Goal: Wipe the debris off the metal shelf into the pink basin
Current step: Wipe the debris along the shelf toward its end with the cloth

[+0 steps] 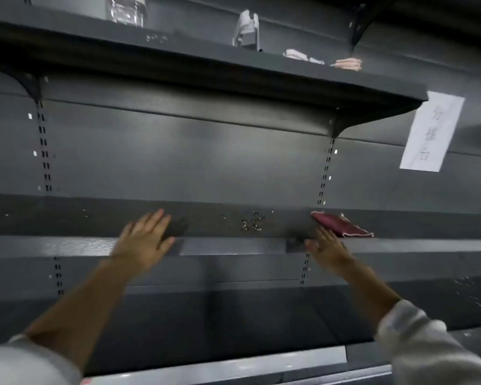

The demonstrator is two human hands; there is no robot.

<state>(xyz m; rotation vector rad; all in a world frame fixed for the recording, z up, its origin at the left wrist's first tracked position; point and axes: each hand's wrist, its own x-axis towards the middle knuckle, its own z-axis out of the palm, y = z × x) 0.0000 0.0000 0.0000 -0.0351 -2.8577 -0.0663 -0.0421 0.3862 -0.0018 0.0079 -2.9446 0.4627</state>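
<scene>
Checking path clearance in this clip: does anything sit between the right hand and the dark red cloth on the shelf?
Nothing visible does. The right hand is at the metal shelf's front edge, just below the cloth, with only bare shelf between them.

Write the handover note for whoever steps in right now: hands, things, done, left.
Left hand: open, empty, over the front edge of the metal shelf.
Right hand: open, reaching toward the red cloth, no grip on it yet.
Debris: small bits scattered on the shelf between the hands, left of the cloth.
Pink basin: not in view.
Done: nothing wiped, by the look of it.
Left: take the cloth, bring up the basin, sweep the debris into it.
</scene>
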